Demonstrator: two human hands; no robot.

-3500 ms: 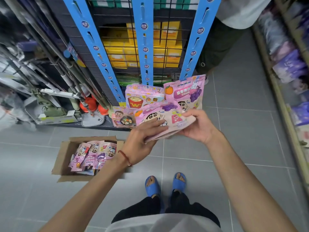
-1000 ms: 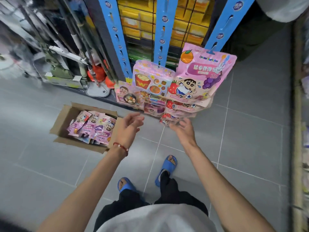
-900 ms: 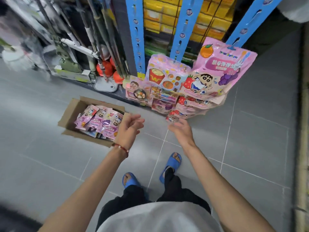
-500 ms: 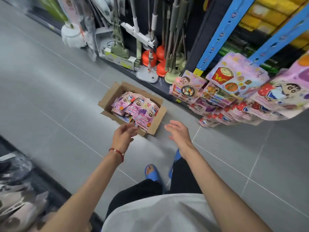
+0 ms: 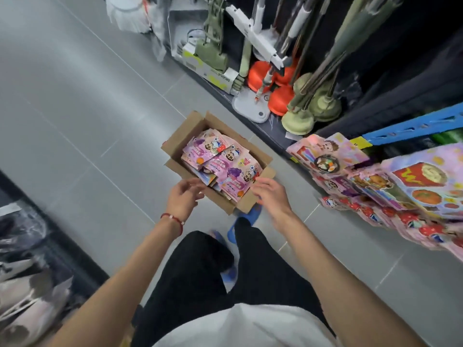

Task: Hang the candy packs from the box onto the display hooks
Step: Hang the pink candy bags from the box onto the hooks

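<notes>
Both hands have come in over the box since half a second ago; back then they hung short of it, and the box sat further up-frame. Earlier still, both held a pack up at the display; none is in hand now.

Cardboard box (image 5: 250,156) sits open on the grey tile floor (image 5: 75,121), frame centre, flaps out. Candy packs (image 5: 220,166) lie in it, pink and purple with cartoon print, stacked loosely and overlapping, near-full.

Left hand (image 5: 184,196) is at the box's near-left edge, fingers loosely curled and apart, tips just at the packs; touching or not, cannot tell. It grips nothing. Red string bracelet (image 5: 172,219) on that wrist.

Right hand (image 5: 270,194) is over the near-right flap, fingers spread and relaxed, empty. Contact with the flap: cannot tell, motion blur.

Below the hands: black trousers (image 5: 200,271), blue slides (image 5: 246,216) just beside the box's near corner, white shirt (image 5: 238,326) at bottom edge.

Right of frame: hung packs (image 5: 375,186) already on the display, pink, layered in rows, blurred. Blue hook strip (image 5: 413,126) runs above them toward the right edge.

Upper centre to upper right: orange plungers (image 5: 278,98), pale green plungers (image 5: 300,118) and mop handles (image 5: 295,23) standing on a low dark shelf base. White mop head (image 5: 127,13) at top left of centre.

Lower left: wrapped goods (image 5: 25,284), blurred, cannot identify.
</notes>
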